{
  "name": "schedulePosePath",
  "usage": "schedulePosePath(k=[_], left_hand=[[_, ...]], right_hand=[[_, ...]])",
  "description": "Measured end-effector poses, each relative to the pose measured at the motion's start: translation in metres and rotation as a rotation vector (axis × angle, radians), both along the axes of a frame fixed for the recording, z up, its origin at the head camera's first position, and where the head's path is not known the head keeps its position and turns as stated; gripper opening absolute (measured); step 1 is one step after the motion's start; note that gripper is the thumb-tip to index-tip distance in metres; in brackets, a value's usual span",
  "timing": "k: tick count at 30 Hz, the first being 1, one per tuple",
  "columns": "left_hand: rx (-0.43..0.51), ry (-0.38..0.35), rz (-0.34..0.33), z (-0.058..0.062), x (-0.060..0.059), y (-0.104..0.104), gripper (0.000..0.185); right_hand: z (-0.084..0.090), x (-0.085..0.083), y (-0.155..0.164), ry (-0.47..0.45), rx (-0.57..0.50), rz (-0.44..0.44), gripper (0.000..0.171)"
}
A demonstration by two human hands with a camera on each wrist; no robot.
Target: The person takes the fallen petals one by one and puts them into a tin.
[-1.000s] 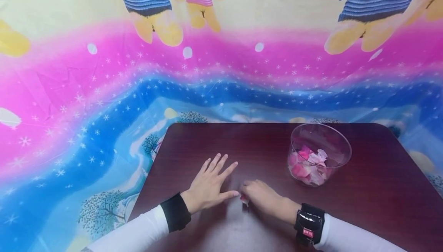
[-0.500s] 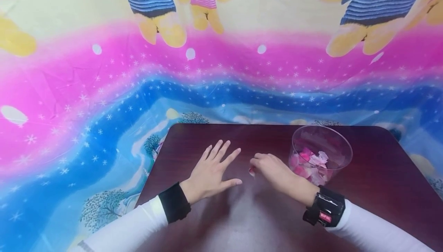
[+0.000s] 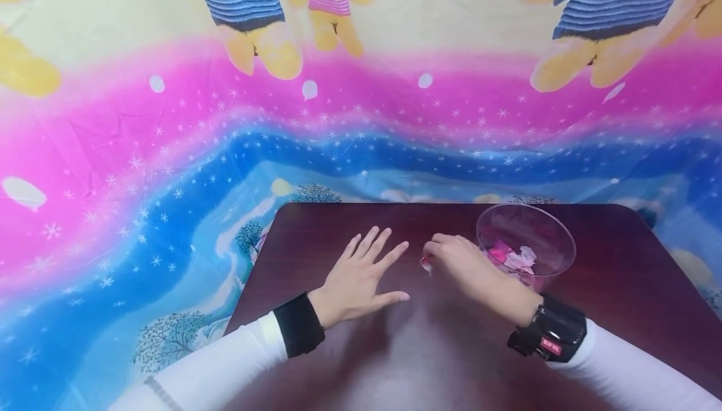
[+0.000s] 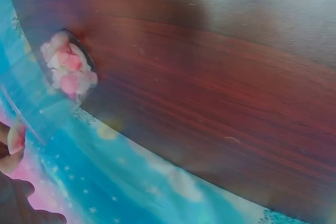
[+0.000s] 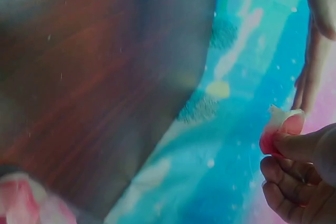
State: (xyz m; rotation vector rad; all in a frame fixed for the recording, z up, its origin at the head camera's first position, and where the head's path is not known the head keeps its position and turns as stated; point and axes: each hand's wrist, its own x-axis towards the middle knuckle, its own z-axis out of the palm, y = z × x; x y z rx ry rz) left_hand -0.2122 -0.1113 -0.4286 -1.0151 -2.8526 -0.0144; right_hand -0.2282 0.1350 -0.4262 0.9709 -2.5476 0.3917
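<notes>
Between thumb and fingertips my right hand point(image 3: 459, 264) pinches a pink-and-white flower petal point(image 5: 281, 129), raised over the table just left of a clear bowl point(image 3: 555, 267). In the left wrist view the petal point(image 4: 17, 137) shows at the left edge. Several pink and white petals point(image 3: 516, 259) lie in the bowl, partly hidden by my right forearm in the head view. My left hand point(image 3: 355, 282) hovers over the table, palm down, fingers straight and spread. It holds nothing, and its thumb points toward the right hand.
The dark reddish-brown table point(image 3: 338, 217) has rounded far corners. Behind it hangs a pink, blue and cream cloth point(image 3: 361, 98) printed with bears and snowflakes. The bowl stands toward the table's far right part.
My right hand has risen from low over the table and moved away from me and rightward with the petal, toward the bowl. My left hand has lifted and shifted slightly forward and right.
</notes>
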Motion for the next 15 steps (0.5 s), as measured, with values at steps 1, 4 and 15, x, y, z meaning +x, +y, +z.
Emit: schedulePosePath(k=[1,4,15], left_hand=[[-0.001,-0.001,-0.005,0.001,0.000,0.004,0.087],[0.004,-0.004,-0.027,0.002,0.000,0.016,0.087],[0.003,-0.001,-0.118,0.007,0.009,0.058,0.088]], right_hand=[[0.002,0.000,0.004,0.007,-0.003,-0.011,0.021],[0.010,0.000,0.019,0.015,-0.011,-0.050,0.020],[0.033,0.007,0.074,-0.002,-0.061,-0.200,0.010]])
